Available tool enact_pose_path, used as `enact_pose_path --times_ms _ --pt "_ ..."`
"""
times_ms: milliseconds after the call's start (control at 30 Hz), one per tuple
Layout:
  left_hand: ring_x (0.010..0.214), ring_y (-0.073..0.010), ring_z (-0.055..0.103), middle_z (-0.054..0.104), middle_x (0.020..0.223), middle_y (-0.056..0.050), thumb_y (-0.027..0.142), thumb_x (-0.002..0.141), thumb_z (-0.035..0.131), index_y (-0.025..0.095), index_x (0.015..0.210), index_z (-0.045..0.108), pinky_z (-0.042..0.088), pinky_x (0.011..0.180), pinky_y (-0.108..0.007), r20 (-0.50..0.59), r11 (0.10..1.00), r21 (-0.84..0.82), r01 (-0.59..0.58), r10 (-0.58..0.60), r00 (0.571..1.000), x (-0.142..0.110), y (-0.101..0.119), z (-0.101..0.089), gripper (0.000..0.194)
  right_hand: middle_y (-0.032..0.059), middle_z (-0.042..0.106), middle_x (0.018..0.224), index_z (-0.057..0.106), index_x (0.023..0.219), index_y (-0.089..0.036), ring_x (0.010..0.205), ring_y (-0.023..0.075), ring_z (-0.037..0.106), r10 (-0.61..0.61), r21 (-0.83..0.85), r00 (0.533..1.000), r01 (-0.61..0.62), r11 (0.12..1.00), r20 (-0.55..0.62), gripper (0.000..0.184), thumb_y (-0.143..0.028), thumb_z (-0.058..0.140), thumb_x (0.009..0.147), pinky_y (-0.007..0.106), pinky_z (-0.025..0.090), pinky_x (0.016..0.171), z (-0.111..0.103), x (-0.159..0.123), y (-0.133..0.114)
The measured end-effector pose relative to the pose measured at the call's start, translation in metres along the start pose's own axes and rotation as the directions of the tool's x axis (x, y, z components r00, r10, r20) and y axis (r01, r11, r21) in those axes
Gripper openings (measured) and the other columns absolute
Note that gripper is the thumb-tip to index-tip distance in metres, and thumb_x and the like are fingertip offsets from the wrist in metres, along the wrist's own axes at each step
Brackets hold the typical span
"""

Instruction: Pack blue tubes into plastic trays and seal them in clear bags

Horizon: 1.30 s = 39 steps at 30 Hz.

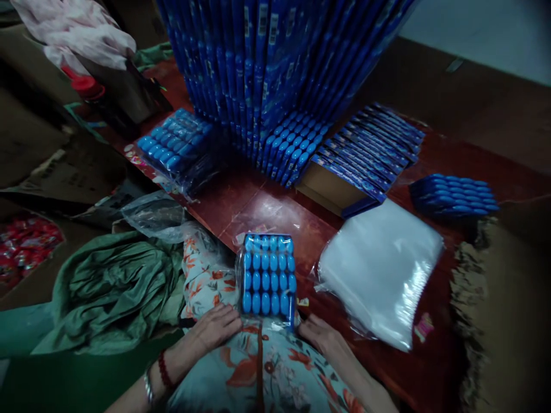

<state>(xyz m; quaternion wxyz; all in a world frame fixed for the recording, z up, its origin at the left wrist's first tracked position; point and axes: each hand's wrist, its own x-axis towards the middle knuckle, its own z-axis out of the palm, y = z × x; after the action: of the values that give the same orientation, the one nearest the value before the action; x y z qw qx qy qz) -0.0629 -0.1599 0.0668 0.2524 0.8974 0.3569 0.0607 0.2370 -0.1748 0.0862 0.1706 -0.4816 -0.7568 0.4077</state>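
In front of my body is a pack of glossy blue egg-shaped pieces (270, 275), set in rows inside a clear plastic bag. My left hand (218, 326) is at the pack's lower left corner, its fingers curled closed at the edge of the bag. At the lower right corner is my right hand (317, 332), also curled, with its fingertips partly hidden. To the right, a stack of clear plastic bags (379, 269) lies flat on the red table (262, 212).
Tall stacks of blue boxes (267, 63) rise at the back. Before them are upright blue packs (297, 140) and an open carton (327, 186). Bagged packs (174, 143) lie left, a loose pack (454, 195) right. A red-capped bottle (88, 89) and green cloth (123, 287) are left.
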Motion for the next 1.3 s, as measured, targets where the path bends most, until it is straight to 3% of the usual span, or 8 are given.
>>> enact_pose_path --times_ms 233,433,667,767,867,967,1167,1300 --pt "0.078 -0.0137 0.056 0.063 0.089 -0.002 0.012 0.087 0.030 0.022 0.094 0.055 0.046 0.070 -0.024 0.005 0.921 -0.385 0.061 -0.064 0.998 0.022 0.012 -0.073 0.028 -0.0016 0.058 0.071 0.051 0.071 -0.021 0.065 0.0120 0.053 -0.056 0.142 0.966 0.020 0.990 0.251 0.029 -0.033 0.038 0.094 0.024 0.042 0.063 -0.058 0.036 -0.034" --pt "0.069 -0.0134 0.051 0.058 0.077 -0.002 0.012 0.087 0.034 0.020 0.083 0.051 0.041 0.066 -0.024 -0.173 0.988 -0.156 0.004 -0.032 0.984 0.048 0.016 -0.159 0.019 0.0012 0.059 0.074 0.056 0.074 -0.020 0.068 0.0130 0.056 -0.191 0.005 0.968 0.195 0.981 -0.162 0.020 -0.025 0.047 0.090 0.024 0.044 0.062 -0.112 0.063 -0.065" --pt "0.077 -0.0153 0.053 0.059 0.082 -0.004 0.015 0.091 0.031 0.018 0.087 0.056 0.040 0.073 -0.028 -0.458 0.965 0.262 -0.001 0.125 0.880 0.100 -0.004 -0.229 0.026 0.0037 0.068 0.093 0.057 0.075 -0.020 0.084 0.0178 0.064 -0.273 0.055 0.681 0.418 0.907 -0.680 0.011 -0.022 0.054 0.085 0.033 0.051 0.075 -0.143 0.132 -0.086" --pt "0.081 -0.0140 0.056 0.060 0.087 -0.002 0.024 0.090 0.045 0.018 0.096 0.057 0.043 0.079 -0.028 -0.652 0.989 0.147 0.000 0.097 0.752 0.116 -0.018 -0.234 0.014 0.0006 0.068 0.078 0.054 0.074 -0.020 0.072 0.0173 0.067 -0.134 0.270 0.661 0.473 0.839 -0.739 0.015 -0.029 0.054 0.086 0.033 0.054 0.068 -0.144 0.165 -0.084" --pt "0.102 -0.0184 0.056 0.057 0.117 -0.008 0.036 0.073 0.070 0.020 0.130 0.040 0.042 0.093 -0.033 -0.781 0.985 -0.171 -0.027 -0.119 0.614 0.124 -0.031 -0.219 0.066 -0.0007 0.066 0.072 0.051 0.072 -0.019 0.066 0.0183 0.067 -0.023 0.392 0.655 0.479 0.785 -0.755 0.020 -0.034 0.057 0.084 0.035 0.056 0.063 -0.147 0.190 -0.082" --pt "0.122 -0.0251 0.047 0.045 0.137 -0.013 0.041 0.062 0.078 0.021 0.142 0.025 0.036 0.103 -0.039 -0.657 0.851 -0.524 -0.046 -0.370 0.657 0.137 -0.042 -0.194 0.098 -0.0012 0.066 0.067 0.053 0.071 -0.019 0.060 0.0189 0.067 -0.019 0.409 0.638 0.516 0.753 -0.770 0.020 -0.034 0.062 0.080 0.034 0.057 0.058 -0.153 0.206 -0.079" --pt "0.108 -0.0263 0.058 0.063 0.118 -0.011 0.041 0.067 0.074 0.017 0.113 0.064 0.044 0.095 -0.037 -0.502 0.411 -0.863 -0.295 -0.628 0.594 0.193 -0.055 -0.175 0.053 -0.0010 0.066 0.065 0.055 0.072 -0.020 0.055 0.0197 0.067 -0.082 0.393 0.647 0.554 0.734 -0.758 0.017 -0.033 0.063 0.079 0.035 0.057 0.055 -0.162 0.217 -0.067" --pt "0.091 -0.0189 0.063 0.071 0.091 -0.007 0.040 0.074 0.069 0.015 0.087 0.072 0.045 0.089 -0.031 -0.581 0.292 -0.800 -0.524 -0.593 0.558 0.219 -0.057 -0.184 0.029 -0.0001 0.066 0.066 0.055 0.072 -0.019 0.057 0.0202 0.067 -0.030 0.404 0.617 0.551 0.730 -0.787 0.019 -0.035 0.063 0.079 0.037 0.057 0.056 -0.167 0.219 -0.057"
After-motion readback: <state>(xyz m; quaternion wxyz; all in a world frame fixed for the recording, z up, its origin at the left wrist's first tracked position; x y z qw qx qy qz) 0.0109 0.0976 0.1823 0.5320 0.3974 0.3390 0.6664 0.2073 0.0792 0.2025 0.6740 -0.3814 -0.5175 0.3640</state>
